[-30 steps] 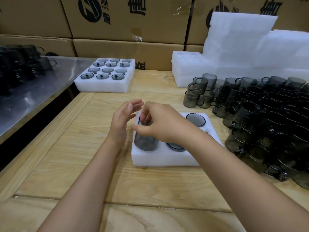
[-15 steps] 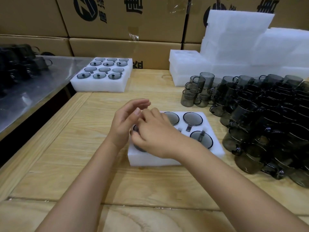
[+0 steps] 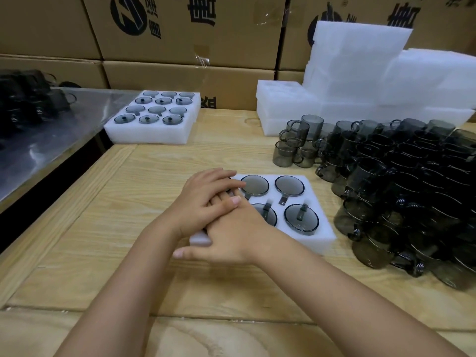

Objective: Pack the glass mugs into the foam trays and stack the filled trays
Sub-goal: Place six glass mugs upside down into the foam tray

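Observation:
A white foam tray (image 3: 322,238) lies on the wooden table in front of me. Smoky grey glass mugs (image 3: 289,186) sit bottom-up in its holes, and the right four show. My right hand (image 3: 231,237) lies flat on the tray's left part and hides the mugs there. My left hand (image 3: 204,199) rests across the right hand's fingers, palm down. Neither hand holds anything. A big pile of loose grey mugs (image 3: 401,181) stands to the right of the tray.
A filled foam tray (image 3: 152,136) sits at the table's back left. Stacks of unfilled foam trays (image 3: 360,73) rise at the back right, before cardboard boxes (image 3: 180,34). A metal table (image 3: 51,130) with dark mugs (image 3: 23,99) adjoins on the left.
My right hand pushed a mug down into a front left hole and let go. Both hands have come down flat on the tray's left part, left over right.

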{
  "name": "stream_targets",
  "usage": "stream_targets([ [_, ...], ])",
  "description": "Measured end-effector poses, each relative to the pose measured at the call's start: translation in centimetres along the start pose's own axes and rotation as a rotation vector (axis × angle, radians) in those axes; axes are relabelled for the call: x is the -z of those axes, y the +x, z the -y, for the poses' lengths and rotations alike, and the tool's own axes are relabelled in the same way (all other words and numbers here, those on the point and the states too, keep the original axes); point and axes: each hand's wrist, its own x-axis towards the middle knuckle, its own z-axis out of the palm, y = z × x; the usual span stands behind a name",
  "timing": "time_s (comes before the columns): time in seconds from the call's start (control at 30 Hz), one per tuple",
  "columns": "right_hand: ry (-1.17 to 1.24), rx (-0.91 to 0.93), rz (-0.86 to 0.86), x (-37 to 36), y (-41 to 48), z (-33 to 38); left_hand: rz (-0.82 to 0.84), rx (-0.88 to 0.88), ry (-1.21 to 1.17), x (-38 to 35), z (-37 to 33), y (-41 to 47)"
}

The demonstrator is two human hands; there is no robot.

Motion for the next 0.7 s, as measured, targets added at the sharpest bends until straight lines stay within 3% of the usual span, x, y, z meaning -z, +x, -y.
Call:
stream_targets([
  [0.13,0.043,-0.031,-0.106,-0.1,-0.3,0.1,0.010,0.037,0.012,0.2,-0.3,0.0],
  [0.2,0.138,-0.045,-0.172,0.1,-0.8,0.3,-0.054,0.115,-0.131,0.0,-0.8,-0.4],
  [0.3,0.358,-0.138,-0.403,0.5,-2.6,-0.3,-0.333,0.327,-0.464,-0.4,-1.5,-0.9],
  [0.37,0.414,-0.327,-0.665,0.7,-4.7,-2.1,-0.427,0.556,-0.419,-0.5,-1.1,-1.8],
  [0.4,0.422,-0.462,-0.726,0.8,-5.9,-3.2,-0.388,0.676,-0.341,-0.5,-0.8,-2.3],
  [0.47,0.482,-0.717,-0.627,0.5,-8.1,-5.1,-0.212,0.785,-0.249,-0.8,-0.2,-3.2],
  [0.57,0.572,-0.878,-0.331,-1.1,-9.4,-5.8,-0.100,0.751,-0.505,-1.4,-0.9,-3.5],
  [0.7,0.684,-0.933,-0.456,-1.6,-9.1,-5.8,-0.149,0.699,-0.754,-1.3,-2.1,-3.9],
])
